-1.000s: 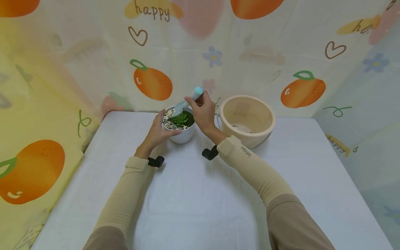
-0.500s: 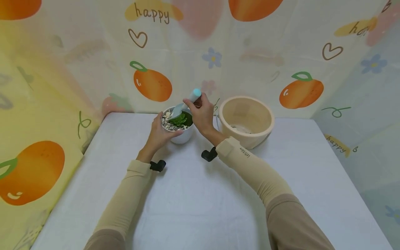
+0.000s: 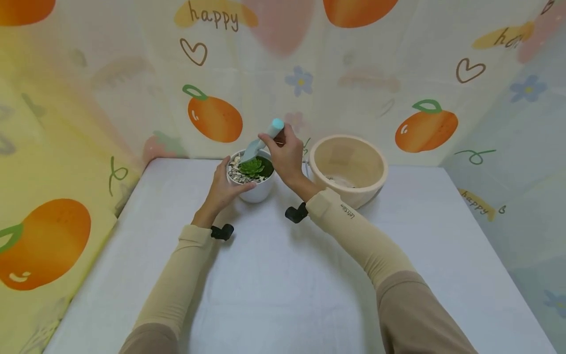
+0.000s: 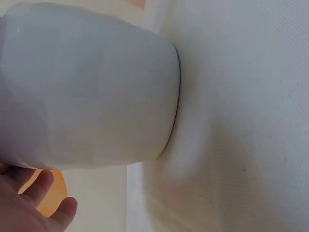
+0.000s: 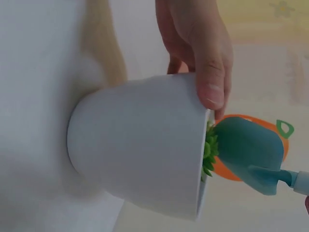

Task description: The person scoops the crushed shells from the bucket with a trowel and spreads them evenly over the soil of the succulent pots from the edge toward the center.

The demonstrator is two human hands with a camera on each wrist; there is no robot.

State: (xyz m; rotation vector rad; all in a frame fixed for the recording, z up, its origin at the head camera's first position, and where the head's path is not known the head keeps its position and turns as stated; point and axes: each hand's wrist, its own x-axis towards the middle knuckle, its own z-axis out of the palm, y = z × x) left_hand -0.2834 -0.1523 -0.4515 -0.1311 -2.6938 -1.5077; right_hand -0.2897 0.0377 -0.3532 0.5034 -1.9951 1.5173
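Note:
A small white plant pot (image 3: 256,194) stands on the table at the back, with a green succulent (image 3: 252,168) and pale pebbles (image 3: 235,174) in it. My left hand (image 3: 222,189) holds this pot at its left side, thumb across the front near the rim; the right wrist view shows that thumb (image 5: 211,89) at the rim. In my right hand (image 3: 286,158) is the handle of a light blue trowel (image 3: 253,149). Its blade slants down over the pebbles on the pot's left side, beside the succulent. The pot's wall (image 4: 91,92) fills much of the left wrist view.
To the right of my right hand stands a larger beige pot (image 3: 353,197) with a few small bits on its bottom. A white cloth covers the table (image 3: 274,285). Behind it hangs a printed curtain (image 3: 345,59) with oranges, hearts and flowers.
The trowel has risen slightly with my right hand, and its blade tip now sits higher over the pebbles. More of the succulent shows. My left hand keeps its hold on the white pot.

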